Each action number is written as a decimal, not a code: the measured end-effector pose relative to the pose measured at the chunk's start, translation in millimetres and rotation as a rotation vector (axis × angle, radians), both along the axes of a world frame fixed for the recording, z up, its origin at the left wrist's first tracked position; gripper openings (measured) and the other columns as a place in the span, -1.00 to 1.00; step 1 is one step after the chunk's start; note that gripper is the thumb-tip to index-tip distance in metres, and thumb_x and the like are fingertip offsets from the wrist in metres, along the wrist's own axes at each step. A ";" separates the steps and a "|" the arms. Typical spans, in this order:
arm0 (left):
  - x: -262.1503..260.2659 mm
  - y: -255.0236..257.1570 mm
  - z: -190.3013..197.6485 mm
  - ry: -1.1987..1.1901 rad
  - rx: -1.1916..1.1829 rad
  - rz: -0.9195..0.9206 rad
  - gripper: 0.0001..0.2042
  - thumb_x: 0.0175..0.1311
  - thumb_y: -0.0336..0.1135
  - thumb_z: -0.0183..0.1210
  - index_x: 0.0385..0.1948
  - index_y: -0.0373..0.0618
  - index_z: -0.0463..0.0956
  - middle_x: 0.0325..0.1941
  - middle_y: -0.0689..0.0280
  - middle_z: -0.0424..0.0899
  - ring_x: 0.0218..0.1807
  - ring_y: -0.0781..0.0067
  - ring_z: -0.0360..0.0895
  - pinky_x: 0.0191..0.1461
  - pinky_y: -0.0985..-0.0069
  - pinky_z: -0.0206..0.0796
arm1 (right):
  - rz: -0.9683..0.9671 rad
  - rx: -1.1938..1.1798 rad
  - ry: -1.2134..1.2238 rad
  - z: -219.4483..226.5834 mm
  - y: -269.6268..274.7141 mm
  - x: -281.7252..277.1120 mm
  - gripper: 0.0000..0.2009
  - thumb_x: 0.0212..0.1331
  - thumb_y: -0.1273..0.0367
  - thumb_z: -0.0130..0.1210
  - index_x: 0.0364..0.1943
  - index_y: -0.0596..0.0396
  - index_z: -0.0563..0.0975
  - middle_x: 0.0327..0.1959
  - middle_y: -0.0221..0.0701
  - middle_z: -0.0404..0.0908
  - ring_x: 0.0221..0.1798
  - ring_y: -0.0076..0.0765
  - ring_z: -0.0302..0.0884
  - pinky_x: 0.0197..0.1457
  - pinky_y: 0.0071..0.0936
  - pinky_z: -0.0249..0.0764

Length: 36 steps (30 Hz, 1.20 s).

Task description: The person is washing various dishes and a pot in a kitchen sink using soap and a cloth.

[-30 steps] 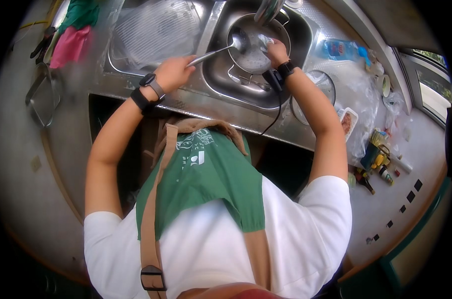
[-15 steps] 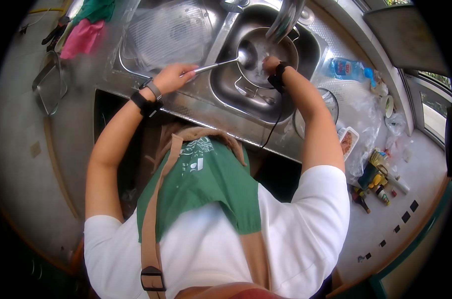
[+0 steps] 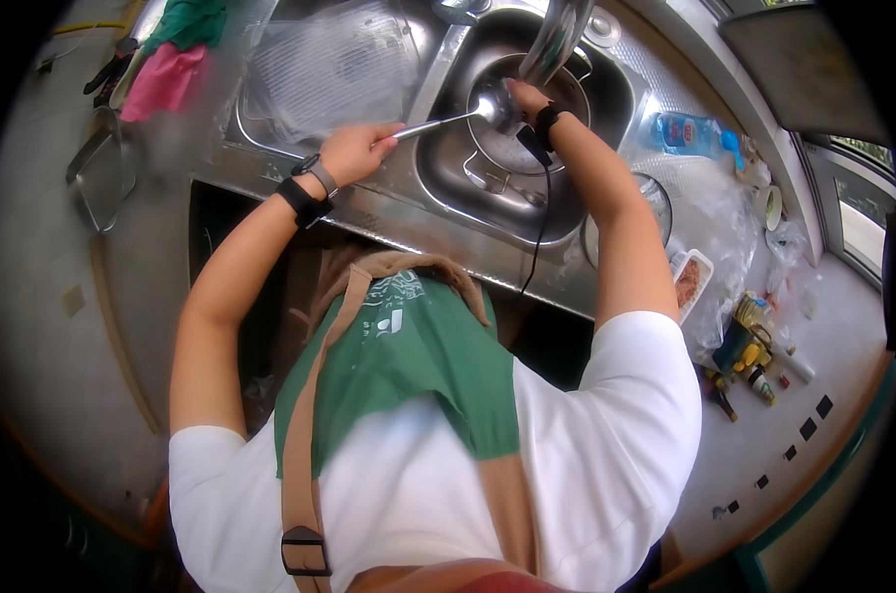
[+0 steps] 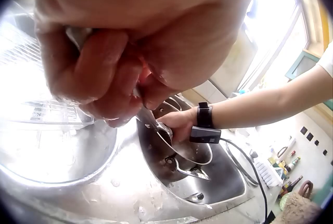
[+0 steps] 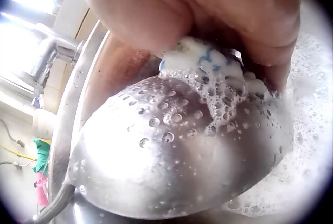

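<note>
In the head view my left hand grips the handle of a metal ladle, whose bowl is over a pot in the right sink basin. My right hand is at the ladle bowl. The right wrist view shows it pinching a wet white-and-blue scrubbing cloth against the bowl's rounded outside. Suds and bubbles cling to the cloth and the metal, and foam lies behind them. Curled fingers hide most of the handle in the left wrist view.
The faucet reaches over the pot from the back. Ridged clear plastic lies across the left basin. A blue bottle and a white tray of meat are on the right counter. A cable hangs from my right wrist.
My right hand has come up from inside the pot, where it was half a second ago, to the ladle bowl. The left hand has kept its grip and shifted slightly right.
</note>
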<state>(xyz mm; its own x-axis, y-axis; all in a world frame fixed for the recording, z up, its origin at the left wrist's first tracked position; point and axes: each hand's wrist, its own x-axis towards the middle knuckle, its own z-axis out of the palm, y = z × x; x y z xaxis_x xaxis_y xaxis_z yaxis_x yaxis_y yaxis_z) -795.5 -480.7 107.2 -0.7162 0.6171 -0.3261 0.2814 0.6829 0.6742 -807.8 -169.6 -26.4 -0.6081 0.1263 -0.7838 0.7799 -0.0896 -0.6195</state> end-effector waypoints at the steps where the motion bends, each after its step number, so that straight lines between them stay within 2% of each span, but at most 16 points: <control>1: 2.4 -1.4 -4.9 0.001 -0.002 0.006 -0.70 0.18 -0.21 -0.02 -0.04 0.05 0.42 -0.43 0.16 0.58 -0.40 0.22 0.51 -0.30 0.45 0.29 | 0.006 -0.002 0.001 6.7 -2.8 0.3 -0.62 0.19 0.13 -0.21 -0.17 0.18 0.39 -0.34 -0.38 0.49 -0.25 -0.35 0.44 -0.19 -0.34 0.37; 3: 8.9 5.6 -3.9 -0.047 -0.091 -0.007 -0.69 0.18 -0.20 -0.02 -0.03 0.05 0.40 -0.43 0.12 0.56 -0.40 0.16 0.49 -0.30 0.42 0.28 | -0.138 -0.128 -0.194 54.6 -14.8 3.7 -0.59 0.18 0.12 -0.22 -0.11 0.19 0.36 -0.25 -0.29 0.47 -0.18 -0.27 0.43 -0.25 -0.23 0.39; 4: 13.8 5.6 -15.1 -0.043 -0.045 -0.007 -0.68 0.18 -0.20 -0.03 -0.03 0.04 0.40 -0.42 0.10 0.55 -0.38 0.12 0.48 -0.29 0.40 0.27 | -0.023 0.200 -0.156 -2.7 -1.7 7.8 -0.58 0.17 0.14 -0.23 -0.03 0.17 0.30 -0.13 -0.20 0.42 -0.10 -0.17 0.39 -0.31 -0.15 0.40; 5: 14.2 4.6 -17.1 -0.042 -0.045 -0.007 -0.68 0.18 -0.20 -0.03 -0.03 0.04 0.40 -0.42 0.10 0.55 -0.38 0.12 0.48 -0.29 0.40 0.27 | -0.023 0.199 -0.155 -18.2 -9.6 16.5 -0.58 0.17 0.14 -0.23 -0.03 0.17 0.30 -0.13 -0.20 0.42 -0.10 -0.17 0.39 -0.31 -0.15 0.40; 7: 15.0 7.9 -20.7 -0.092 0.007 -0.002 -0.68 0.18 -0.19 -0.03 -0.03 0.04 0.40 -0.41 0.10 0.55 -0.37 0.12 0.48 -0.29 0.39 0.26 | -0.039 0.562 0.195 -28.9 -22.1 31.1 -0.58 0.15 0.21 -0.20 -0.04 0.28 0.34 -0.03 0.01 0.37 0.08 0.06 0.28 0.14 -0.20 0.18; 8: 14.7 7.2 -21.7 -0.087 0.006 -0.012 -0.67 0.18 -0.19 -0.03 -0.01 0.02 0.38 -0.40 0.09 0.55 -0.36 0.12 0.49 -0.29 0.40 0.27 | -0.071 0.523 0.190 -28.7 -22.4 30.3 -0.57 0.13 0.25 -0.16 -0.01 0.30 0.30 0.05 0.06 0.27 0.15 0.13 0.15 0.19 -0.27 0.12; 11: 14.3 9.2 -26.5 -0.084 -0.007 -0.001 -0.69 0.17 -0.19 -0.03 -0.08 -0.05 0.42 -0.43 0.09 0.55 -0.39 0.09 0.48 -0.31 0.37 0.26 | 0.352 0.807 0.430 -25.5 -36.1 53.3 -0.56 0.14 0.23 -0.18 0.10 0.08 0.22 0.23 -0.05 0.01 0.29 -0.02 -0.04 0.23 0.01 -0.02; 12: 12.0 11.8 -30.4 -0.086 -0.006 -0.002 -0.69 0.17 -0.19 -0.03 -0.08 -0.05 0.42 -0.43 0.09 0.55 -0.39 0.09 0.48 -0.31 0.37 0.26 | 0.398 0.796 0.444 7.5 -52.7 61.3 -0.58 0.16 0.23 -0.22 0.13 -0.04 0.19 0.28 -0.15 -0.08 0.35 -0.11 -0.19 0.20 0.27 -0.21; 13: 10.3 15.4 -35.6 -0.082 0.020 -0.061 -0.71 0.18 -0.18 -0.04 -0.14 -0.11 0.43 -0.46 0.07 0.53 -0.40 0.07 0.47 -0.32 0.34 0.26 | 0.578 0.842 0.463 26.3 -61.3 64.8 -0.62 0.17 0.24 -0.25 0.10 -0.07 0.26 0.26 -0.20 -0.01 0.36 -0.17 -0.23 0.12 0.44 -0.38; 16: 20.9 27.0 -47.8 -0.054 0.032 -0.106 -0.72 0.18 -0.15 -0.04 -0.27 -0.19 0.43 -0.51 0.03 0.51 -0.41 0.01 0.45 -0.33 0.28 0.24 | 0.644 0.923 0.410 18.2 -56.8 55.1 -0.66 0.18 0.22 -0.26 -0.01 -0.08 0.41 0.24 -0.30 0.09 0.35 -0.30 -0.18 0.05 0.53 -0.53; 21: 31.3 35.2 -46.6 0.076 -0.018 -0.078 -0.71 0.18 -0.11 -0.04 -0.43 -0.21 0.36 -0.60 0.04 0.49 -0.47 -0.06 0.43 -0.42 0.17 0.21 | 0.755 0.870 0.242 27.5 -34.1 36.3 -0.58 0.10 0.14 -0.18 0.08 -0.13 0.33 0.25 -0.34 0.10 0.37 -0.31 -0.24 0.10 0.48 -0.44; 24: 34.0 24.0 -28.8 0.188 -0.021 -0.149 -0.72 0.20 -0.11 -0.07 -0.45 -0.19 0.33 -0.65 0.05 0.47 -0.52 -0.06 0.42 -0.46 0.15 0.20 | 0.693 0.858 0.141 19.9 -29.0 34.2 -0.57 0.10 0.18 -0.23 0.09 -0.10 0.31 0.26 -0.32 0.08 0.36 -0.20 -0.24 0.21 0.30 -0.32; 27: 41.4 21.0 -10.2 0.245 -0.099 -0.245 -0.72 0.21 -0.11 -0.09 -0.44 -0.18 0.31 -0.65 0.06 0.47 -0.53 -0.04 0.42 -0.47 0.14 0.21 | 0.857 0.737 0.027 -18.6 -6.5 27.1 -0.58 0.09 0.20 -0.27 0.07 -0.07 0.33 0.23 -0.29 0.13 0.33 -0.08 -0.15 0.29 0.01 -0.13; 33: 38.7 15.5 3.1 0.349 -0.145 -0.283 -0.73 0.21 -0.12 -0.09 -0.45 -0.17 0.31 -0.63 0.11 0.48 -0.53 0.03 0.44 -0.49 0.21 0.25 | 0.916 0.764 0.374 -58.7 18.3 19.3 -0.63 0.07 0.25 -0.29 -0.17 0.14 0.48 -0.04 -0.16 0.43 0.07 0.02 0.29 0.19 -0.28 0.16; 35: 39.6 7.6 3.7 0.458 -0.164 -0.328 -0.74 0.19 -0.11 -0.06 -0.46 -0.15 0.31 -0.62 0.16 0.47 -0.55 0.11 0.45 -0.52 0.28 0.26 | 0.507 0.613 0.191 -48.4 20.3 20.7 -0.63 0.05 0.27 -0.27 -0.23 0.19 0.50 -0.10 -0.12 0.46 -0.04 0.04 0.38 0.09 -0.30 0.27; 36: 39.1 5.0 6.7 0.460 -0.170 -0.324 -0.74 0.19 -0.11 -0.06 -0.46 -0.15 0.31 -0.62 0.16 0.47 -0.55 0.11 0.45 -0.52 0.28 0.26 | 0.881 0.820 0.405 -44.6 26.3 15.4 -0.64 0.04 0.26 -0.24 -0.24 0.20 0.50 -0.12 -0.09 0.46 -0.04 0.05 0.38 0.05 -0.27 0.30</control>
<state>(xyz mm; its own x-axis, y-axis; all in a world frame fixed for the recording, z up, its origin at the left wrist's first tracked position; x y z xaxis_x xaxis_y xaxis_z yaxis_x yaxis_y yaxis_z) -756.4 -475.7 113.9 -0.5913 0.7942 -0.1400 0.7316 0.6013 0.3214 -792.3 -143.3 -71.0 -0.9098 -0.0828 -0.4067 0.1228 0.8823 -0.4544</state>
